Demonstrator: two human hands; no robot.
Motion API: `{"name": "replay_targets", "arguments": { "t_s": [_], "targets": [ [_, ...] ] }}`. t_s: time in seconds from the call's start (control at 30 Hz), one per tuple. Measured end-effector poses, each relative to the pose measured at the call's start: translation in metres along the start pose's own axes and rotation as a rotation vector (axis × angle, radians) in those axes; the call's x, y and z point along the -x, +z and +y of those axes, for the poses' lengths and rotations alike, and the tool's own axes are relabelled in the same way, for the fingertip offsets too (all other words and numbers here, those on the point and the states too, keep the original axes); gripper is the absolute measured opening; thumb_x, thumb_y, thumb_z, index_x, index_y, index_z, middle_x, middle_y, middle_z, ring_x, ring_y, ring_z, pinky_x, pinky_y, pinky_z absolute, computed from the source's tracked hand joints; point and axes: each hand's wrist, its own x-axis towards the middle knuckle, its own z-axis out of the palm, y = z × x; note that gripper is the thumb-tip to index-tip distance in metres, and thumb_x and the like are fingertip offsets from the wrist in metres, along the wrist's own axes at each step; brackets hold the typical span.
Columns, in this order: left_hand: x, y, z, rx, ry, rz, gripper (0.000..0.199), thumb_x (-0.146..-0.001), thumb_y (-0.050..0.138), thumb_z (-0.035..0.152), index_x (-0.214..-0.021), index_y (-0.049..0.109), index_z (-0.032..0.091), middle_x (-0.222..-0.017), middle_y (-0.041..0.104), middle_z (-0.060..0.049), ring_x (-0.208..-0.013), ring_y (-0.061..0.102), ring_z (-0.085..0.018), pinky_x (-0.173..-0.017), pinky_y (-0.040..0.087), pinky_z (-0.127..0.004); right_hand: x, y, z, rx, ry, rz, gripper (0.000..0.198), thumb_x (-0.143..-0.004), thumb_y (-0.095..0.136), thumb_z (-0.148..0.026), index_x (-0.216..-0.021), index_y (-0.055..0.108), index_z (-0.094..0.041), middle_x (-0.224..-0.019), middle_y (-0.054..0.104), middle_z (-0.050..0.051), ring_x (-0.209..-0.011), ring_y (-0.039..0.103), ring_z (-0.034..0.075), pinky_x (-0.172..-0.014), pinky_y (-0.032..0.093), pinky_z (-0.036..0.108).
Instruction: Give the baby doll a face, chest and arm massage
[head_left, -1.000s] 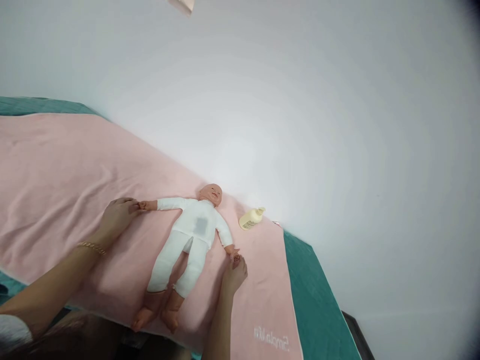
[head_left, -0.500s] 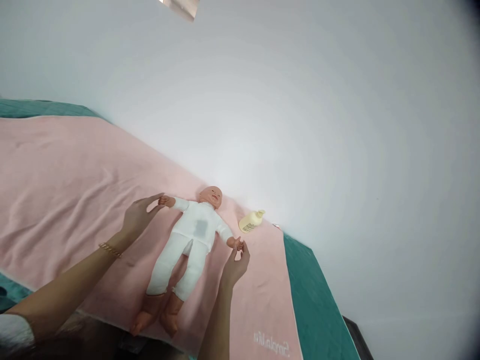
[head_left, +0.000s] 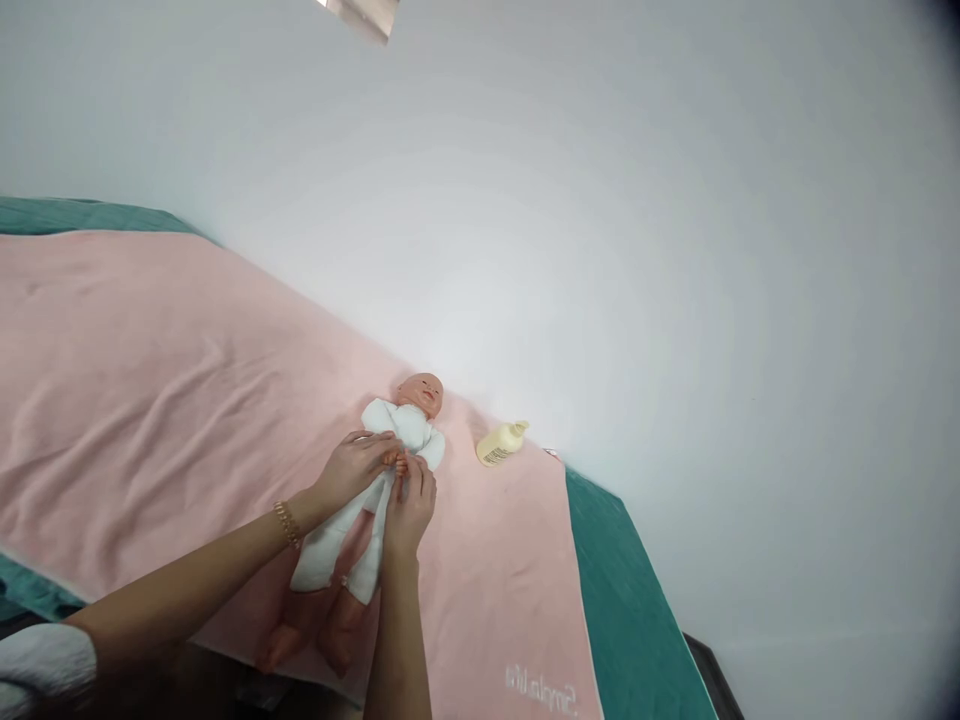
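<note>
A baby doll (head_left: 409, 425) in a white outfit lies on its back on a pink towel (head_left: 510, 560), its head toward the wall. My left hand (head_left: 358, 468), a gold bracelet at the wrist, closes round one of the doll's hands. The doll's other hand is pinched in my right hand (head_left: 411, 505). Both doll hands meet over its chest, nearly touching. Its arms are bent inward, and my hands cover most of its belly. The bare feet stick out of the trouser legs near the towel's front edge.
A pale yellow pump bottle (head_left: 501, 444) lies tilted on the towel, right of the doll's head. A small white item (head_left: 551, 453) is at the towel's far edge. Green cloth (head_left: 630, 590) shows under the towel. The white wall (head_left: 600, 250) rises directly behind.
Both my hands have moved inward, bringing the doll's arms from spread out at its sides to together over its chest. The doll's body and the bottle have stayed in place.
</note>
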Motion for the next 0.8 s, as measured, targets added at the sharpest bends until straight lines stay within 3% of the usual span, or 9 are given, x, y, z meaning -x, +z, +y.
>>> {"name": "replay_targets", "arguments": {
  "t_s": [0.23,0.47,0.63,0.8],
  "targets": [
    [0.001,-0.005,-0.008,-0.044,-0.011,0.066,0.03,-0.09,0.049,0.028,-0.117,0.061,0.024,-0.119,0.068,-0.005,-0.11,0.063,-0.021,-0.103,0.039,-0.038,-0.005,-0.012,0.005,-0.017,0.094,0.019,0.031,-0.097,0.044,-0.034,-0.112,0.065,-0.016,-0.106,0.068,0.013,-0.101,0.063,0.021,-0.09,0.05,0.036],
    [0.006,-0.044,-0.035,-0.152,-0.165,0.231,0.032,-0.094,0.048,0.039,-0.12,0.059,0.024,-0.122,0.066,-0.006,-0.113,0.062,-0.023,-0.113,0.025,-0.042,-0.007,-0.056,0.033,-0.011,0.423,0.17,0.039,-0.092,0.048,-0.041,-0.116,0.062,-0.014,-0.114,0.067,0.015,-0.105,0.064,0.024,-0.087,0.051,0.034],
    [0.016,-0.072,-0.064,-0.229,-0.327,0.254,0.032,-0.091,0.048,0.038,-0.113,0.062,0.019,-0.118,0.068,-0.009,-0.115,0.059,-0.024,-0.11,0.028,-0.043,0.012,-0.075,0.061,0.004,0.631,0.225,0.042,-0.089,0.053,-0.044,-0.114,0.065,-0.012,-0.107,0.072,0.014,-0.094,0.07,0.025,-0.073,0.054,0.031],
    [0.03,-0.087,-0.091,-0.259,-0.456,0.183,0.04,-0.087,0.045,0.041,-0.11,0.066,0.016,-0.108,0.072,-0.01,-0.099,0.065,-0.026,-0.097,0.04,-0.041,0.035,-0.077,0.082,0.04,0.626,0.19,0.044,-0.091,0.047,-0.043,-0.113,0.066,-0.01,-0.102,0.072,0.016,-0.089,0.07,0.027,-0.069,0.053,0.033]
  ]
}}
